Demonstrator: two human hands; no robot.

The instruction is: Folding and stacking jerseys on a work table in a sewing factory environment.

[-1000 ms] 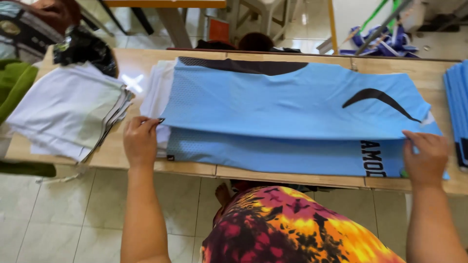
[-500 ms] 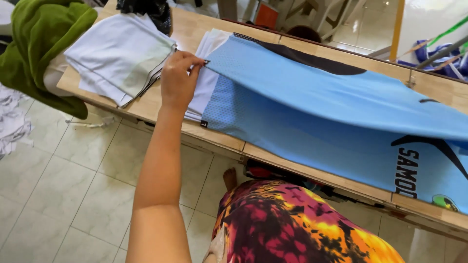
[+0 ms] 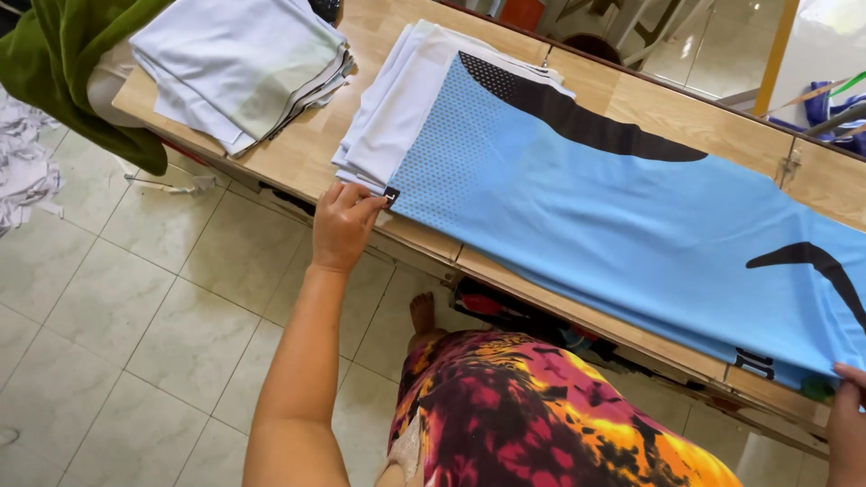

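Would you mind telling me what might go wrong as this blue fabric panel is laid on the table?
The left hand pinches the blue fabric panel at its corner right at the table edge, so the near edge might slide off. The right hand grips the far end, partly out of view, so uneven pull could skew it over the white stack beneath.

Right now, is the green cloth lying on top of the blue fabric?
No, the green cloth hangs over the table's far left end, apart from the blue fabric, with a grey-white stack between them.
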